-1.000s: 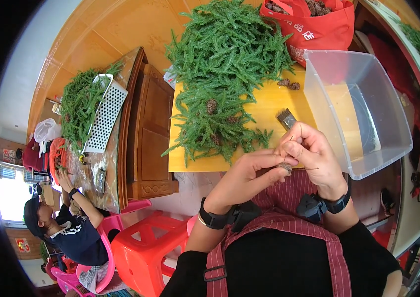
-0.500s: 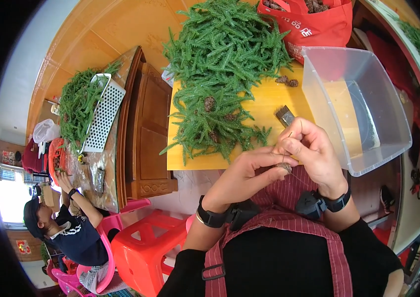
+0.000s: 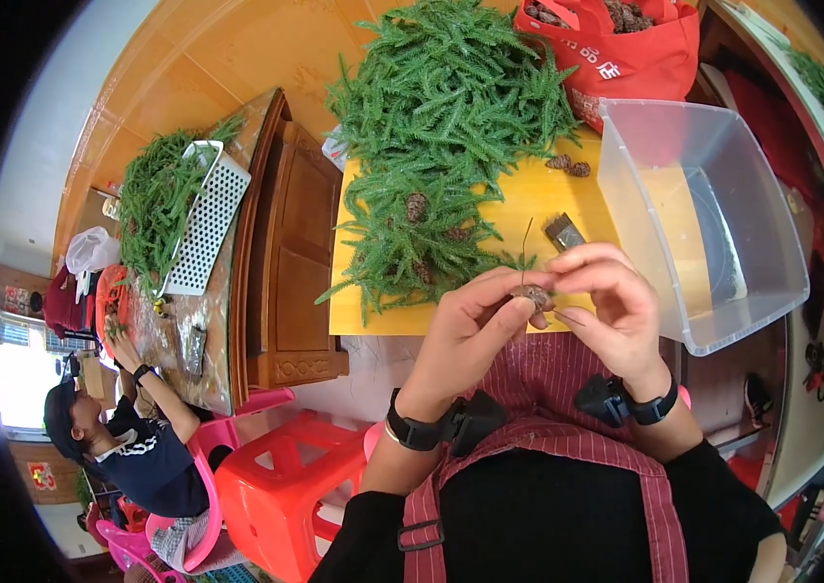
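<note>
My left hand (image 3: pixel 475 335) pinches a small brown pine cone (image 3: pixel 528 293) between thumb and fingers, just past the near edge of the yellow table (image 3: pixel 353 313). From the cone a thin dark wire (image 3: pixel 528 238) sticks up, bent at its tip. My right hand (image 3: pixel 621 316) curls in from the other side, fingertips at the cone's right end and thumb below. Whether it also grips a wire end is hidden. Close beyond lies a bundle of dark wires (image 3: pixel 563 232) with a pale band. Green artificial pine sprigs (image 3: pixel 402 228) with several pine cones among them lie farther left.
A large heap of pine sprigs (image 3: pixel 460 87) covers the table's far side. Two loose pine cones (image 3: pixel 568 165) lie near a clear plastic bin (image 3: pixel 645 219); a red bag (image 3: pixel 625 68) of cones stands behind. Left are a red stool (image 3: pixel 281 486) and a seated person (image 3: pixel 140 447) working at another table.
My right hand has let go of the wire it was pinching and opened its fingers around the cone's right end. The cone has turned and risen slightly; the wire now stands up free.
</note>
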`<state>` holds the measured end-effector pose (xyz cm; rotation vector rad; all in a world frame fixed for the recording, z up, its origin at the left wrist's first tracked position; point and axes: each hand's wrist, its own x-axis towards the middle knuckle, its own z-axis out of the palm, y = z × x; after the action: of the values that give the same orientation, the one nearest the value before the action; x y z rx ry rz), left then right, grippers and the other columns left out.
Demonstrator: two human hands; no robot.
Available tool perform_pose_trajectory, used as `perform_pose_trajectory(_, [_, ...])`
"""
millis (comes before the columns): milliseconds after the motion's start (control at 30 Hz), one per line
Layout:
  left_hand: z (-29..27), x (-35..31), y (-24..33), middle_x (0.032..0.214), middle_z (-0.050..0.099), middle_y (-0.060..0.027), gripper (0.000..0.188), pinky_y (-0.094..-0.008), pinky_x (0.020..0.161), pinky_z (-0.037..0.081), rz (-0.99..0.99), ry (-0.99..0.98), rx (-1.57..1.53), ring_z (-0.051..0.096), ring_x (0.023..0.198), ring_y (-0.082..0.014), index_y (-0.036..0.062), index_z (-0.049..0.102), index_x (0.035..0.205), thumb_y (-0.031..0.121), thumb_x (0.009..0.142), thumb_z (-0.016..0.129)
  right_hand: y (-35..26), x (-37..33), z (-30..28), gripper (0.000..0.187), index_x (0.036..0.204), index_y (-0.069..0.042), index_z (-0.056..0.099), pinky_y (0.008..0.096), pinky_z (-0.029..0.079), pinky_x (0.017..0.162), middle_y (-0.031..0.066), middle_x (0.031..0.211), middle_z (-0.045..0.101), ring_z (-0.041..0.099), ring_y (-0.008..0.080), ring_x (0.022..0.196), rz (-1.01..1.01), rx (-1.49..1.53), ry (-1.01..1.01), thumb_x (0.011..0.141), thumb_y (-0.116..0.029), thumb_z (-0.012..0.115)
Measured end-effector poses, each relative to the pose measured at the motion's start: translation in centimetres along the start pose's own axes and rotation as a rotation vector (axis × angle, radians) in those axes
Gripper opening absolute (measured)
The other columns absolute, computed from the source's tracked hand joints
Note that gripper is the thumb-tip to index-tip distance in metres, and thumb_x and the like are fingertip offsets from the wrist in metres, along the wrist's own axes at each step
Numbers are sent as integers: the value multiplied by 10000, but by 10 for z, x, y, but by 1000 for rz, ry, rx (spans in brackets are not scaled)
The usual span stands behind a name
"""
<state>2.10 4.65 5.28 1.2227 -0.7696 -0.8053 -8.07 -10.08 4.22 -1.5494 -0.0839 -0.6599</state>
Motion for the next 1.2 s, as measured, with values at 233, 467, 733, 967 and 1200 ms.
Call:
perform_pose_trajectory(233, [0, 1, -1, 878, 534, -26, 236, -196, 637, 405, 5, -14, -11, 500, 732, -67, -12, 569, 1089, 120, 901, 512, 1, 9, -2, 152, 812, -14, 598, 352, 466, 833, 126, 908, 622, 584, 282, 936, -290, -295, -77, 693, 59, 657])
perform_pose_trajectory(467, [-4, 0, 0, 831, 542, -34, 230, -210, 635, 415, -4, -64, 51, 522, 718, -87, -27, 587, 1029, 154, 900, 525, -6, 10, 0, 109, 753, -21, 544, 379, 495, 776, 140, 845, 659, 626, 311, 891, -235, -323, -67, 730, 23, 642])
perform_pose_trajectory(733, [-3, 0, 1, 798, 539, -32, 211, -215, 642, 407, -19, -60, 46, 507, 725, -93, -28, 596, 990, 146, 902, 515, -5, 10, -4, 112, 756, -31, 531, 389, 497, 778, 144, 850, 658, 629, 322, 880, -272, -341, -128, 741, 2, 637])
perform_pose_trajectory(967, [-5, 0, -2, 785, 534, -21, 252, -194, 582, 372, 39, -90, 169, 478, 655, -66, -39, 574, 1025, 175, 905, 516, -8, 10, -2, 117, 765, -35, 526, 388, 497, 773, 141, 840, 654, 631, 315, 864, -262, -368, -139, 743, 9, 631])
perform_pose_trajectory(1200, [-4, -1, 0, 796, 532, -19, 262, -191, 589, 378, 9, -85, 164, 490, 669, -65, -40, 566, 1066, 158, 904, 511, -5, 7, 2, 131, 777, -40, 493, 376, 493, 762, 139, 850, 645, 624, 308, 877, -249, -375, -66, 756, 34, 599])
